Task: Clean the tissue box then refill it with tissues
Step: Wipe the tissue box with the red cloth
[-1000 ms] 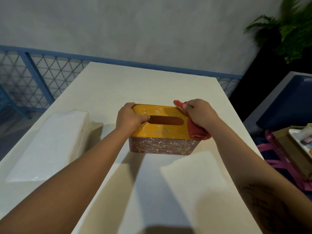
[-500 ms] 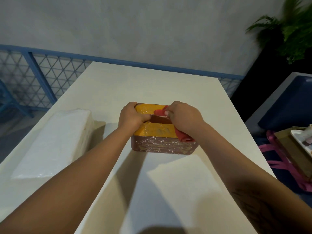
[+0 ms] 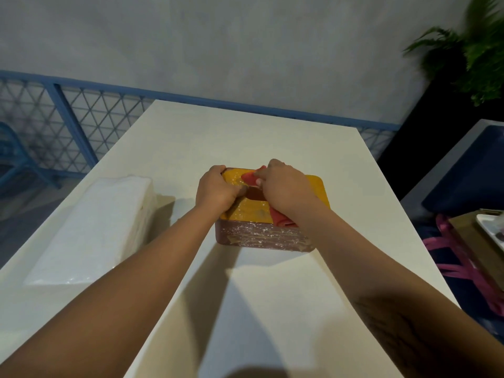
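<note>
A tissue box (image 3: 261, 237) with a yellow lid, a dark slot and brown speckled sides stands in the middle of the white table (image 3: 272, 309). My left hand (image 3: 215, 189) grips the box's left end, thumb at the slot. My right hand (image 3: 286, 188) holds a red cloth (image 3: 252, 177) pressed on the lid, covering most of the slot. Part of the cloth shows under my wrist at the lid's front edge. A pack of white tissues (image 3: 92, 230) in clear wrap lies on the table to the left.
A blue mesh railing (image 3: 68, 124) runs behind and left of the table, with a grey wall beyond. A potted plant (image 3: 469, 50) stands at the far right. Right of the table are a blue seat (image 3: 469, 175), pink straps (image 3: 463, 268) and a brown box with a tray.
My right hand has slid the red cloth leftward across the lid, from the right end to over the slot. My left hand keeps its grip on the box's left end.
</note>
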